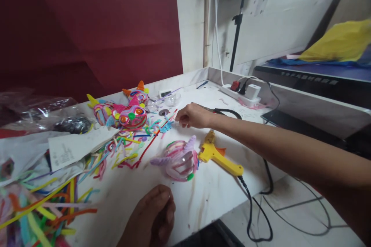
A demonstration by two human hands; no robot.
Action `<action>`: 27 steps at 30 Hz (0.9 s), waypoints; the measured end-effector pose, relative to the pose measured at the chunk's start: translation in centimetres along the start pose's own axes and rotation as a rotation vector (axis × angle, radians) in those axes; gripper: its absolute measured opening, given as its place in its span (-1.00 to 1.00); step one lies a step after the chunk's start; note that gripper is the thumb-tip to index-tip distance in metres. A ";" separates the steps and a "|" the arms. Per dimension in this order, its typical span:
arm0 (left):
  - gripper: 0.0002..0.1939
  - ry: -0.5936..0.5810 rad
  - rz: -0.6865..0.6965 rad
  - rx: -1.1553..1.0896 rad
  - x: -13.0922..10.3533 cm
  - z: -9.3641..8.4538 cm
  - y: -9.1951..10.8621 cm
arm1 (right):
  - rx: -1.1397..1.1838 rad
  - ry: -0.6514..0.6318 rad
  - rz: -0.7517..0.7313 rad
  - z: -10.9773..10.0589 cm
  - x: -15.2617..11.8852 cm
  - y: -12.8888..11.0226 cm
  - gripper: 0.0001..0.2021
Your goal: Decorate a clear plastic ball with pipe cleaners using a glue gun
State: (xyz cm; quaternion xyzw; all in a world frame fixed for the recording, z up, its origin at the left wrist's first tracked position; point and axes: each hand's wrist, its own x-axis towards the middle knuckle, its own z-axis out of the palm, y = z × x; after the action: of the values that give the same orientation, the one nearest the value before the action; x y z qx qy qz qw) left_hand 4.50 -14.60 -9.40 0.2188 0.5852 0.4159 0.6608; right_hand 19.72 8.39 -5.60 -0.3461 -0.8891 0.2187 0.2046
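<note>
My right hand (191,115) reaches over the table with its fingers curled downward, beside blue and red bits of pipe cleaner (166,126). Its fingertips are closed together, and whatever they may hold is hidden. Near the front edge, my left hand (153,214) is loosely closed, thumb against the fingers, with nothing visible in it. Between the hands lies a clear plastic ball (183,164) trimmed with pink and lilac pipe cleaners. A yellow hot glue gun (222,159) rests right of it, its nozzle pointing away from me.
Decorated pipe-cleaner balls (131,115) stand at the back left. Loose pipe cleaners (43,208) and a white paper (78,146) cover the left side. Black-handled pliers (223,111) lie behind my right forearm. A power strip (240,94) sits at the back. The glue gun's cord (249,208) hangs over the edge.
</note>
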 end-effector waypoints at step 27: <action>-0.77 0.139 0.205 0.118 2.0 -2.5 1.9 | -0.218 0.098 -0.097 0.1 1.9 2.1 -0.62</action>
State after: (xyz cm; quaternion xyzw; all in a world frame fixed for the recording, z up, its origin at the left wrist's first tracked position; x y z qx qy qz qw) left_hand 1.49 -12.42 -9.71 0.2866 0.6275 0.4605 0.5586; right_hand 19.47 11.12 -6.34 -0.3333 -0.9122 0.0935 0.2193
